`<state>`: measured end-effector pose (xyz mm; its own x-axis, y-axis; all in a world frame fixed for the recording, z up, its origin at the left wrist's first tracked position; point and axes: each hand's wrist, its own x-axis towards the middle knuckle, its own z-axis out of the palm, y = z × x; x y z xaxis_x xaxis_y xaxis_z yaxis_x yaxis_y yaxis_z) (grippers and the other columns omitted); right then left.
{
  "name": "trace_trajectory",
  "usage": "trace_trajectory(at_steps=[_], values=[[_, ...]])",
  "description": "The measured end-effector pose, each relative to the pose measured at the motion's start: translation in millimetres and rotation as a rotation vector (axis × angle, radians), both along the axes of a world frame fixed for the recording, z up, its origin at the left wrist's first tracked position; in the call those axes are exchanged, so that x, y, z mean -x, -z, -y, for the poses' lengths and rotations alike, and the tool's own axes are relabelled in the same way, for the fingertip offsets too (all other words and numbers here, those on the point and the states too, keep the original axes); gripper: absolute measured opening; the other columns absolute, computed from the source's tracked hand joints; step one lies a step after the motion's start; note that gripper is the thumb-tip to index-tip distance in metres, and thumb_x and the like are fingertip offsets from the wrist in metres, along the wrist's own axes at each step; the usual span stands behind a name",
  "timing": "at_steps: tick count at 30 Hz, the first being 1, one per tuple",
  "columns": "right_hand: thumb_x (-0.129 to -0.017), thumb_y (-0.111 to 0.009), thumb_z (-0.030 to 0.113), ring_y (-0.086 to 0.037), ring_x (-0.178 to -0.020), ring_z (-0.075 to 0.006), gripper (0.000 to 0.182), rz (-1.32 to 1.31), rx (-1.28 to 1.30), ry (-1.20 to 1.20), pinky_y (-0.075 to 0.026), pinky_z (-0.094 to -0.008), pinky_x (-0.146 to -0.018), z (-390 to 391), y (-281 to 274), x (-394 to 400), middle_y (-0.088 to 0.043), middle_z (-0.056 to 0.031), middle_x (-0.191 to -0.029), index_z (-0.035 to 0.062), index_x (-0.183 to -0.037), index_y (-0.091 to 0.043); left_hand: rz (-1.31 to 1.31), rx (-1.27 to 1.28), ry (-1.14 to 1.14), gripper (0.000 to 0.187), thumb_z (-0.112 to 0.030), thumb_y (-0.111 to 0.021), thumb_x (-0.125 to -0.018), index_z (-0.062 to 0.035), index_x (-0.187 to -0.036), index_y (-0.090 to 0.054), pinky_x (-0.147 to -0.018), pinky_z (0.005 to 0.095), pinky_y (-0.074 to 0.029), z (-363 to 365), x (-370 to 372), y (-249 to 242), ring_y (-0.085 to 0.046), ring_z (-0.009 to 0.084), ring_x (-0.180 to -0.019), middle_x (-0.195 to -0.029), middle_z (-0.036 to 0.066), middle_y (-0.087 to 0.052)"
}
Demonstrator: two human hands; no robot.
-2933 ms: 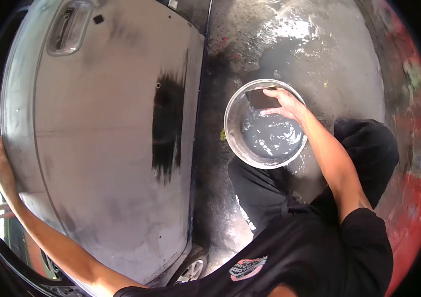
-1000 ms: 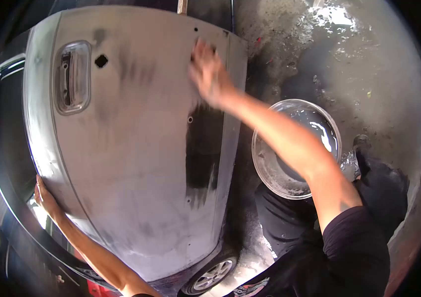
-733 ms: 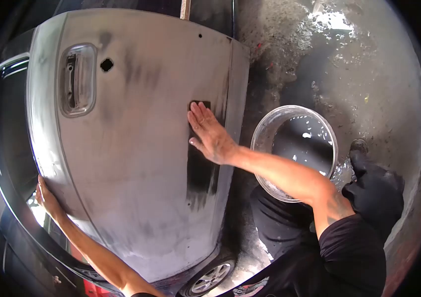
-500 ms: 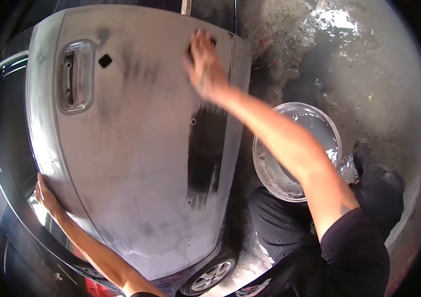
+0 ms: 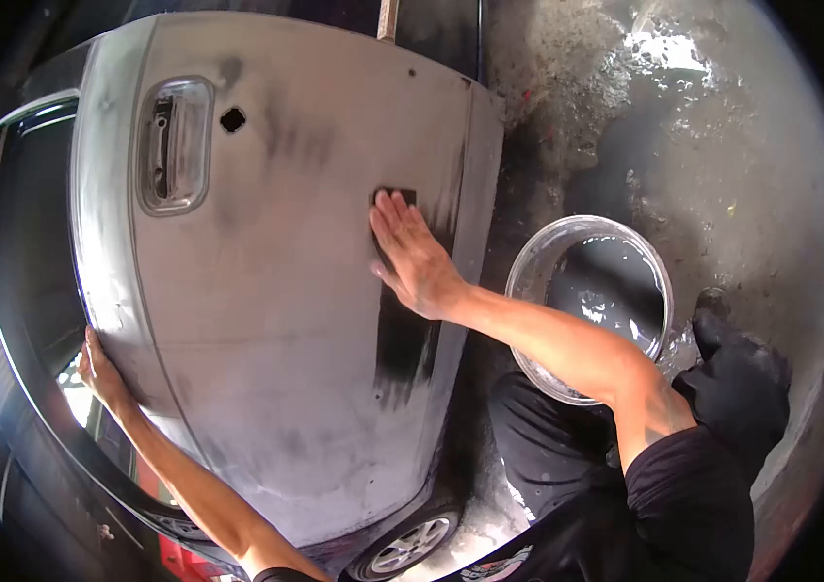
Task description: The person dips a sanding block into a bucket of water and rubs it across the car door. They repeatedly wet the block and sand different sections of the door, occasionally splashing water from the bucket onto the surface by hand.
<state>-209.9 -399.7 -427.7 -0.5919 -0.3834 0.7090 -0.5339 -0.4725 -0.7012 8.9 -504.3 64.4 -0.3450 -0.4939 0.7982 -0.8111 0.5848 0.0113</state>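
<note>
Since the previous frame, the right hand (image 5: 412, 257) has moved down the car door panel (image 5: 276, 291) from its upper edge to mid-height, where it lies flat, fingers extended, pressing a dark sanding pad (image 5: 394, 197) against the panel above a wet black streak (image 5: 402, 344). Left hand (image 5: 101, 369) grips the door's edge, fingers curled around it. A clear water basin (image 5: 538, 281) stands on the wet floor (image 5: 722, 165) just beside the door.
</note>
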Motion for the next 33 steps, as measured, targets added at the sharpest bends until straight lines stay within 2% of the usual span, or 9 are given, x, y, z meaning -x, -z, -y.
trace_trajectory(at_steps=[7,11,13,17,20,23,24,29,33], values=[[-0.104,-0.052,0.027,-0.023,-0.153,-0.0430,0.065,0.233,-0.078,0.365,-0.021,-0.0549,-0.124,65.7,-39.8,154.2,-0.029,-0.0295,-0.161,-0.0105,-0.153,-0.030,0.008,-0.030,-0.012,0.050,-0.041,-0.058,-0.102,0.0048,-0.116,-0.073,-0.083,0.0340,-0.051,-6.8,3.4,5.6,-0.064,0.0196,-0.087,-0.097,0.013,-0.074],[-0.100,-0.061,0.022,-0.018,-0.154,-0.0456,0.070,0.027,-0.019,0.033,-0.019,-0.0542,-0.125,-1.4,-14.7,4.7,-0.018,-0.0314,-0.165,-0.0115,-0.153,-0.031,0.105,0.002,-0.079,0.049,-0.039,-0.058,-0.103,0.0047,-0.118,-0.072,-0.086,0.0343,-0.050,8.7,-9.2,-10.4,-0.064,0.0200,-0.086,-0.097,0.013,-0.074],[-0.100,-0.061,0.022,-0.019,-0.154,-0.0439,0.070,-0.079,-0.013,0.036,-0.022,-0.0531,-0.125,-3.7,1.5,10.8,-0.019,-0.0289,-0.165,-0.0105,-0.154,-0.030,0.013,0.033,0.062,0.048,-0.039,-0.058,-0.102,0.0062,-0.111,-0.073,-0.083,0.0356,-0.050,-1.0,5.1,8.1,-0.063,0.0199,-0.085,-0.094,0.014,-0.074],[-0.104,-0.052,0.028,-0.021,-0.153,-0.0438,0.069,0.167,-0.024,0.323,-0.018,-0.0519,-0.126,53.9,-1.5,140.4,-0.017,-0.0287,-0.166,-0.0103,-0.155,-0.026,0.017,-0.064,0.040,0.050,-0.040,-0.059,-0.101,0.0074,-0.106,-0.073,-0.077,0.0349,-0.050,-10.9,9.9,9.4,-0.062,0.0178,-0.080,-0.089,0.013,-0.073],[-0.105,-0.049,0.030,-0.018,-0.154,-0.0453,0.070,0.390,-0.070,0.366,-0.016,-0.0527,-0.126,58.5,-10.6,129.3,-0.016,-0.0300,-0.166,-0.0099,-0.156,-0.023,0.011,-0.078,0.031,0.050,-0.041,-0.060,-0.101,0.0071,-0.108,-0.073,-0.080,0.0343,-0.050,-9.0,7.0,6.1,-0.062,0.0186,-0.081,-0.091,0.012,-0.072],[-0.098,-0.063,0.019,-0.015,-0.154,-0.0473,0.076,0.220,-0.081,0.140,-0.018,-0.0574,-0.125,6.3,10.4,17.4,-0.014,-0.0301,-0.166,-0.0077,-0.157,-0.024,0.010,0.037,-0.006,0.050,-0.040,-0.060,-0.101,0.0064,-0.116,-0.072,-0.086,0.0352,-0.051,-1.8,4.2,6.3,-0.064,0.0206,-0.090,-0.100,0.014,-0.073],[-0.099,-0.062,0.019,-0.017,-0.153,-0.0474,0.076,0.188,-0.054,0.142,-0.018,-0.0568,-0.125,3.6,16.2,25.6,-0.014,-0.0298,-0.166,-0.0071,-0.158,-0.023,0.020,0.001,0.039,0.053,-0.041,-0.060,-0.101,0.0056,-0.123,-0.070,-0.092,0.0364,-0.050,-4.3,5.9,7.0,-0.064,0.0227,-0.097,-0.108,0.016,-0.073],[-0.103,-0.055,0.024,-0.019,-0.153,-0.0461,0.072,0.360,-0.012,0.346,-0.021,-0.0537,-0.124,62.1,24.0,184.1,-0.015,-0.0300,-0.166,-0.0087,-0.158,-0.021,0.015,-0.019,0.006,0.052,-0.041,-0.058,-0.102,0.0049,-0.123,-0.070,-0.092,0.0363,-0.050,-9.0,10.6,9.3,-0.064,0.0224,-0.097,-0.108,0.016,-0.073],[-0.103,-0.055,0.024,-0.013,-0.155,-0.0450,0.072,0.343,-0.059,0.298,-0.019,-0.0535,-0.125,51.6,17.9,84.8,-0.013,-0.0295,-0.166,-0.0094,-0.157,-0.021,-0.012,-0.089,-0.012,0.052,-0.040,-0.058,-0.102,0.0045,-0.124,-0.070,-0.093,0.0359,-0.049,-1.4,1.9,0.6,-0.065,0.0228,-0.098,-0.109,0.016,-0.073]])
